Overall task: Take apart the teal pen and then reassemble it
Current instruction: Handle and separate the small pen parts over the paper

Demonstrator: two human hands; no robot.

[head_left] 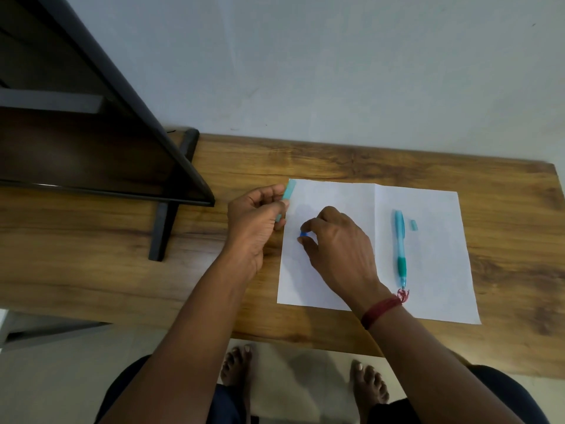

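Note:
My left hand (255, 221) grips a pale teal tube-shaped pen part (289, 191) at the left edge of the white paper sheet (428, 240); the tube sticks up past my fingers. My right hand (339, 252) pinches a small blue piece (303, 234) between thumb and fingertips, low over the paper. The teal pen body (400, 246) with its darker grip lies lengthwise on the paper to the right of my right hand, tip toward me. A tiny teal cap piece (413, 225) lies just right of the pen's far end.
The paper rests on a wooden table (122, 240) against a pale wall. A dark monitor on a black stand (165, 228) fills the left side. A red thread band circles my right wrist. My bare feet show on the floor below the table edge.

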